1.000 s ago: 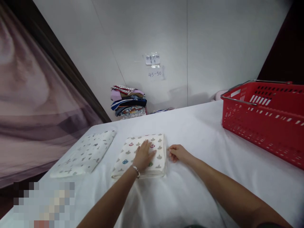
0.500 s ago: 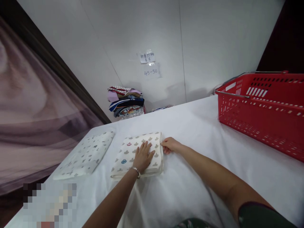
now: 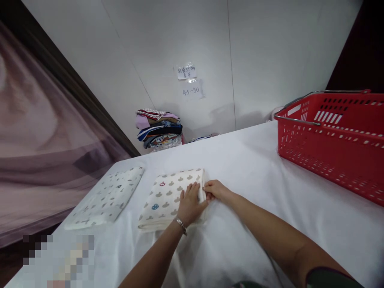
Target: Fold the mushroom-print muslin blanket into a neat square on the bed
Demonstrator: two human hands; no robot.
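A folded cream cloth with a grey, red and blue mushroom-like print lies in front of me on the white-covered table. Flat on its right part rests my left hand, fingers stretched out and the thumb reaching toward the right edge. My right hand pinches that right edge between thumb and fingers. Left of it lies a second folded white cloth with a small dark print; neither hand touches this one.
A red plastic basket with a metal handle stands on the right of the table. Beyond the far edge, a stack of folded clothes sits against the wall. A pinkish curtain hangs at the left.
My left hand has slid right across the cloth, close to my right hand. My right hand stays at the right edge, slightly nearer to me.
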